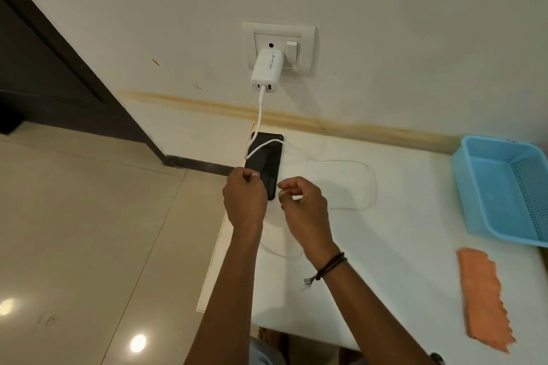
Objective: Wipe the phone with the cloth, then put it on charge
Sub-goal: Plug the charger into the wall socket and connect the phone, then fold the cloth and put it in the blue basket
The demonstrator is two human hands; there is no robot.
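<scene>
A black phone [267, 157] lies flat at the left edge of the white table [400, 261], close to the wall. A white charger [266, 71] sits in the wall socket [278, 47], and its white cable [369, 184] hangs down, crosses the phone and loops over the table. My left hand [244, 198] is curled on the phone's near left edge. My right hand [302, 207] pinches the cable's end just right of the phone's near end. The orange cloth [483, 299] lies flat at the table's right, away from both hands.
A light blue plastic basket [504, 187] stands at the back right of the table. Left of the table is beige tiled floor [89, 231] and a dark door frame [59, 74]. The table's left edge runs right beside the phone.
</scene>
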